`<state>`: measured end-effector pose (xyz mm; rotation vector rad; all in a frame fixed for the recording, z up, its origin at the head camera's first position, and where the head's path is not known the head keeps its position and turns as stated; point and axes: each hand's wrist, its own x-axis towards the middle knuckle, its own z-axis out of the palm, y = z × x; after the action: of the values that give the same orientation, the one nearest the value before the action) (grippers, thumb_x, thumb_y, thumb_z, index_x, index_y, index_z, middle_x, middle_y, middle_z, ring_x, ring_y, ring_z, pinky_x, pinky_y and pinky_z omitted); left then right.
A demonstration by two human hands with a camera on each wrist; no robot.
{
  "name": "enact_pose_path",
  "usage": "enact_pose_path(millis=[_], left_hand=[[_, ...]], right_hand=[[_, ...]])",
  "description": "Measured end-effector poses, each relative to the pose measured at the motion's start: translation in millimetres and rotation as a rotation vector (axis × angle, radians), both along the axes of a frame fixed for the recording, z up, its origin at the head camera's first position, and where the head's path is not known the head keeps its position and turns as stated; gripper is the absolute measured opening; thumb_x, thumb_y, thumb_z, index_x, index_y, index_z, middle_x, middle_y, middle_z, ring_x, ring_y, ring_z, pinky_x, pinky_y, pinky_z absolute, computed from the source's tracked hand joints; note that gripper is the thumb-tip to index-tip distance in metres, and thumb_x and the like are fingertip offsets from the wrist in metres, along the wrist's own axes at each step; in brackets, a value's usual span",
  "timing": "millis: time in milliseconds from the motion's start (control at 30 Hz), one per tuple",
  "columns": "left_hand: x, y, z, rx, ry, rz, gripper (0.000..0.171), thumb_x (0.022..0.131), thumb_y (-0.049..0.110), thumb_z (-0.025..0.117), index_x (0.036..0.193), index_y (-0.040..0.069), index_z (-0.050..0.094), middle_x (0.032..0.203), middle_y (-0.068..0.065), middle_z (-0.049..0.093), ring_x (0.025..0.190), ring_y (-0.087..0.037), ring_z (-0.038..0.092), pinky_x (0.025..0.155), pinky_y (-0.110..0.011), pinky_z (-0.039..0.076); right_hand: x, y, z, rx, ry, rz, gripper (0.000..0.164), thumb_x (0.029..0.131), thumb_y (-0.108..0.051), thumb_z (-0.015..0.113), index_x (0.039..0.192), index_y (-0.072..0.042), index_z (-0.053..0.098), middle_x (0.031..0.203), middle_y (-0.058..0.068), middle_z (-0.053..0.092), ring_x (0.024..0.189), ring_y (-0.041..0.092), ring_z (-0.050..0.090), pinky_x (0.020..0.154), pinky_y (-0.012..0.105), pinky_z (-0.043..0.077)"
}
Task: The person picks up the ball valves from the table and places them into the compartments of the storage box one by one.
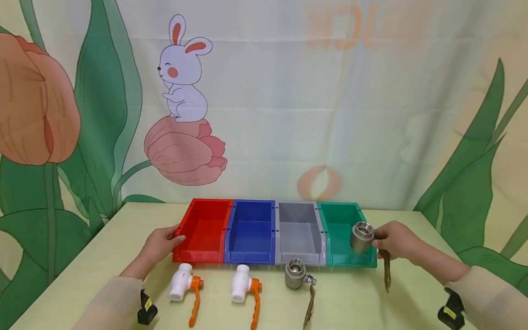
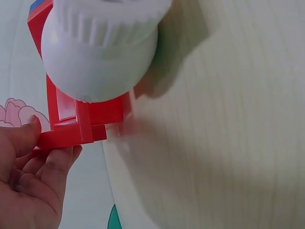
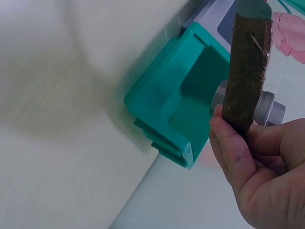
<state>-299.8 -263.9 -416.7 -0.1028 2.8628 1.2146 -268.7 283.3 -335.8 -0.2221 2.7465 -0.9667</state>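
Observation:
My left hand (image 1: 158,246) pinches the outer side wall of the red bin (image 1: 202,255), thumb on the inside, as the left wrist view also shows. In my right hand (image 1: 397,239) is a metal ball valve (image 1: 360,242), gripped near the base of its lever handle (image 3: 247,71). Its round body hangs over the right side of the green bin (image 1: 338,259), with the brown-wrapped handle pointing down outside the bin. The part of the valve behind its handle is partly hidden in the right wrist view.
Between the red and green bins stand a blue bin (image 1: 249,257) and a grey bin (image 1: 300,259). In front of the row lie a white plastic valve with orange handle (image 1: 180,285), a similar white valve (image 1: 240,286), and another metal ball valve (image 1: 294,276). A printed curtain (image 1: 264,114) hangs behind.

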Motion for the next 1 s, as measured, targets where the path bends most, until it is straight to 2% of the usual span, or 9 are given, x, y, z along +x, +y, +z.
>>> enact_pose_path(millis=[367, 533, 800, 1000], left_hand=[[-0.3, 0, -2.4, 0.016, -0.022, 0.015, 0.057, 0.104, 0.013, 0.057, 0.152, -0.008, 0.035, 0.149, -0.034, 0.050, 0.126, -0.046, 0.057, 0.107, -0.051, 0.055], [-1.4, 0, -3.9, 0.020, -0.020, 0.025, 0.057, 0.104, 0.013, 0.058, 0.153, -0.007, 0.036, 0.148, -0.033, 0.051, 0.125, -0.045, 0.058, 0.106, -0.050, 0.056], [0.0, 1, -1.5, 0.018, -0.018, 0.012, 0.057, 0.105, 0.011, 0.055, 0.153, -0.009, 0.033, 0.149, -0.035, 0.049, 0.126, -0.047, 0.057, 0.106, -0.051, 0.055], [1.2, 1, -1.9, 0.018, -0.020, 0.015, 0.057, 0.105, 0.011, 0.055, 0.153, -0.009, 0.033, 0.149, -0.034, 0.049, 0.126, -0.047, 0.057, 0.106, -0.051, 0.055]], right_hand=[[-23.6, 8, 22.2, 0.047, -0.015, 0.059, 0.021, 0.102, 0.002, 0.054, 0.113, 0.018, 0.063, 0.082, 0.011, 0.067, 0.069, 0.013, 0.062, 0.067, 0.032, 0.063], [-33.2, 6, 30.5, 0.060, -0.028, 0.043, 0.021, 0.103, 0.001, 0.053, 0.113, 0.017, 0.063, 0.081, 0.009, 0.065, 0.068, 0.012, 0.062, 0.070, 0.033, 0.065], [-47.2, 2, 38.9, 0.068, -0.041, 0.062, 0.025, 0.103, 0.000, 0.054, 0.119, 0.016, 0.063, 0.082, 0.008, 0.067, 0.069, 0.013, 0.062, 0.069, 0.030, 0.063], [-58.4, -5, 45.5, 0.068, -0.057, 0.072, 0.024, 0.103, -0.001, 0.054, 0.118, 0.015, 0.064, 0.079, 0.005, 0.066, 0.068, 0.012, 0.062, 0.070, 0.029, 0.063]])
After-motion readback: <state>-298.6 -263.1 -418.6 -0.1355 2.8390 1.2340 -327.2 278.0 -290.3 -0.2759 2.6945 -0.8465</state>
